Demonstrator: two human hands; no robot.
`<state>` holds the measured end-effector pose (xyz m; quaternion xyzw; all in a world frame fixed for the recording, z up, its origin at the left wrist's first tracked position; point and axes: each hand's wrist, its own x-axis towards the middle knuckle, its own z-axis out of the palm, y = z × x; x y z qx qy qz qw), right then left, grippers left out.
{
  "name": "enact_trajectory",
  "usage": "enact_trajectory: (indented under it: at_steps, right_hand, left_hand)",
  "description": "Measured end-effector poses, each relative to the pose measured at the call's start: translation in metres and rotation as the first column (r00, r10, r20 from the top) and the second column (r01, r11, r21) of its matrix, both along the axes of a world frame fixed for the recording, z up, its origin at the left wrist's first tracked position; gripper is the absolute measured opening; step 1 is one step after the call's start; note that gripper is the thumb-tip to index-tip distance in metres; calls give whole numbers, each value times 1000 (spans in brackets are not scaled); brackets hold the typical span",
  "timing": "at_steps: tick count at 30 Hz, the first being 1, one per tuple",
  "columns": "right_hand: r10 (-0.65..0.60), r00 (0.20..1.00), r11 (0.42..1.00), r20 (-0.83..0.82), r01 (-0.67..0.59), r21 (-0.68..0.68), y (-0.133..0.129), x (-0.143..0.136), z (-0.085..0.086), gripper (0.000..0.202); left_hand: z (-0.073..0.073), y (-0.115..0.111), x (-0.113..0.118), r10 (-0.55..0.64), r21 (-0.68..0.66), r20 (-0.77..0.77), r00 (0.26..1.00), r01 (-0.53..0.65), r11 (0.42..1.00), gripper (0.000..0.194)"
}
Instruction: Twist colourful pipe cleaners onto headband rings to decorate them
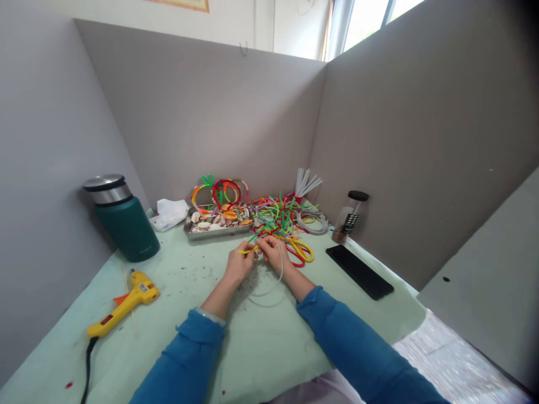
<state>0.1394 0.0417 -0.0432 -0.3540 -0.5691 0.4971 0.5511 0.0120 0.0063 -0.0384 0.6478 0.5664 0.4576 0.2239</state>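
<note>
A short yellow strip (245, 252) sits between the fingertips of both hands, its end sticking out leftward over the left hand (240, 262). The left fingers are pinched on it; those of the right hand (272, 251) are curled in close beside them, though their exact grip is hidden. A thin grey cord (282, 271) loops from the right hand down between the forearms. Just beyond the fingers, a heap of coloured stems (280, 216) and a metal tray (221, 232) of shells (214, 222) crowd the far side, so room there is tight. Leftward, speckled open surface runs to a yellow glue gun (124, 307); toward the body, the desk (261, 348) stretches open between the forearms to its near edge. On the right, a black slab (359, 271) lies near the desk's side edge, below a grey partition (412, 140).
</note>
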Motion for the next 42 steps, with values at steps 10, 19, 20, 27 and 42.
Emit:
enact_trajectory:
  at_steps: [10,19,20,27,42]
  right_hand:
    - [2,1000,1000,-13,-2,-14,-3,1,5,29]
    - [41,999,999,6,-41,-4,-5,3,8,30]
    - [51,999,999,15,-51,-2,-5,3,7,29]
    - [88,993,996,84,-90,25,-4,3,3,29]
    - [107,993,994,54,-108,16,-4,3,4,31]
  left_hand:
    - [2,0,-1,-18,17,50,999,17,1000,12]
    - [5,1,-1,28,-60,32,999,-26,998,28]
    - [5,1,-1,33,-57,34,999,-31,998,28]
    - [3,2,-2,47,-78,88,995,-40,996,27]
    - [6,-1,-2,-8,-275,536,844,183,944,39]
